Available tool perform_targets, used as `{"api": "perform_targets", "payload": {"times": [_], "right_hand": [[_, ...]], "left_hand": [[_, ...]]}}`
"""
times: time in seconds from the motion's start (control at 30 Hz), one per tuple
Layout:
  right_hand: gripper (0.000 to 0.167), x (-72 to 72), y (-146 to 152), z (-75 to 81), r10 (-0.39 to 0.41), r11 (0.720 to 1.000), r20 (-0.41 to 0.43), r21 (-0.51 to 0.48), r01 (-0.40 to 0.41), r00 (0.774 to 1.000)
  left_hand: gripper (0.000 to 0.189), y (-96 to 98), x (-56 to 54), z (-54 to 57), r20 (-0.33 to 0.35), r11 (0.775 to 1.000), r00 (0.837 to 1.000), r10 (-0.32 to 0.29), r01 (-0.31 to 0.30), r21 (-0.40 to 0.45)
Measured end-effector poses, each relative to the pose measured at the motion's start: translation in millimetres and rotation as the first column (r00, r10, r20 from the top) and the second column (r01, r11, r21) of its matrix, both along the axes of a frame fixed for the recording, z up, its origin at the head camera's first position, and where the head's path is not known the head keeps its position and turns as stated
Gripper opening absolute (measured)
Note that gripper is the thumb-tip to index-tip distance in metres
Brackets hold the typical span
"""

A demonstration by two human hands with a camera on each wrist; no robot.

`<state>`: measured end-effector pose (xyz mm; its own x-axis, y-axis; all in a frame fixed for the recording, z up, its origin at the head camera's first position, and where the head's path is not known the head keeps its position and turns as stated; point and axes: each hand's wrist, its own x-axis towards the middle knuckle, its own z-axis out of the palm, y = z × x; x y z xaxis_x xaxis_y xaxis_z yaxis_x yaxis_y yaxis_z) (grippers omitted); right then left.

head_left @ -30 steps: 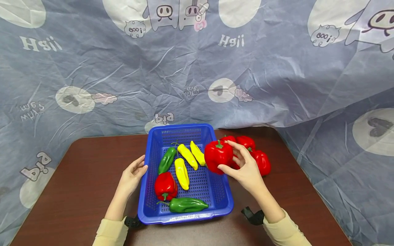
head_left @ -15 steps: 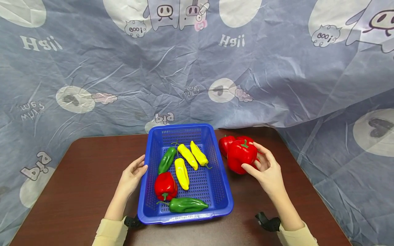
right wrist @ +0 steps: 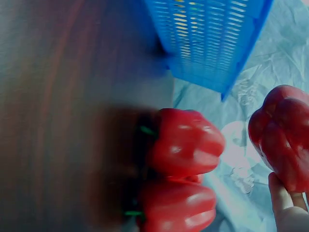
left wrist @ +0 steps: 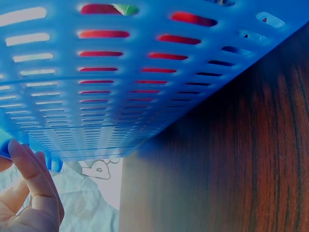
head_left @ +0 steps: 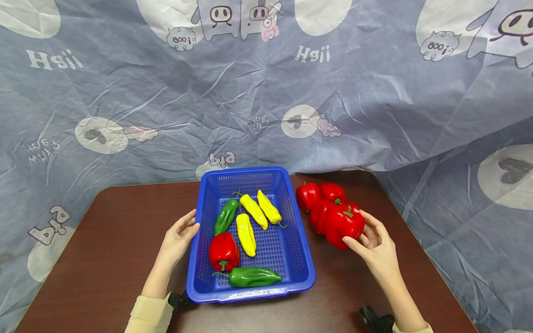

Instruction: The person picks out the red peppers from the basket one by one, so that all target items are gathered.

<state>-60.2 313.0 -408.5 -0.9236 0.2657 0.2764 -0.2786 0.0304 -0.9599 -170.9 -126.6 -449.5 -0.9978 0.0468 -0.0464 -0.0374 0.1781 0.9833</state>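
My left hand (head_left: 178,238) grips the left rim of a blue plastic basket (head_left: 250,297); in the left wrist view its fingers (left wrist: 31,176) are at the rim. My right hand (head_left: 376,243) holds a red bell pepper (head_left: 344,226) between thumb and fingers. In the right wrist view this pepper (right wrist: 282,135) hangs in the air, apart from two red bell peppers below. Behind it in the head view are several more red bell peppers (head_left: 308,196), one partly hidden. Inside the basket lie a red bell pepper (head_left: 224,252), two green peppers (head_left: 255,277) and three yellow peppers (head_left: 246,235).
The basket stands mid-table on a dark brown wooden table (head_left: 125,240), near its back edge. A grey-blue printed cloth (head_left: 233,101) hangs behind and along the right side. Black wrist straps (head_left: 376,320) show at both wrists.
My right hand has carried the red bell pepper from over the basket's right rim rightwards and towards me, beside the other red peppers. The left hand and basket have stayed put.
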Motion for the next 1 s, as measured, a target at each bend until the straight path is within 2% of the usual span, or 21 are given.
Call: {"api": "perform_targets", "payload": {"times": [0.2, 0.53, 0.8, 1.0], "right_hand": [[0.072, 7.2, 5, -16.2, 0.001, 1.0, 0.035, 0.001, -0.001, 0.999], [0.074, 11.2, 5, -39.5, 0.002, 1.0, 0.09, 0.014, -0.003, 0.996], [0.073, 12.0, 3, -48.8, 0.002, 0.999, 0.195, 0.041, -0.01, 0.981], [0.074, 12.8, 2, -54.1, -0.059, 0.992, 0.245, 0.123, 0.03, 0.968]], "left_hand": [[0.051, -0.6, 0.8, 0.3, 0.007, 1.0, 1.0, 0.002, -0.002, 0.001], [0.051, -0.6, 0.8, 1.5, 0.01, 1.0, 1.0, -0.004, 0.003, 0.01], [0.051, -0.3, -0.5, 0.9, 0.005, 1.0, 1.0, 0.002, -0.002, 0.018], [0.052, -1.0, -0.3, 0.9, 0.018, 1.0, 1.0, -0.002, 0.002, 0.016]]}}
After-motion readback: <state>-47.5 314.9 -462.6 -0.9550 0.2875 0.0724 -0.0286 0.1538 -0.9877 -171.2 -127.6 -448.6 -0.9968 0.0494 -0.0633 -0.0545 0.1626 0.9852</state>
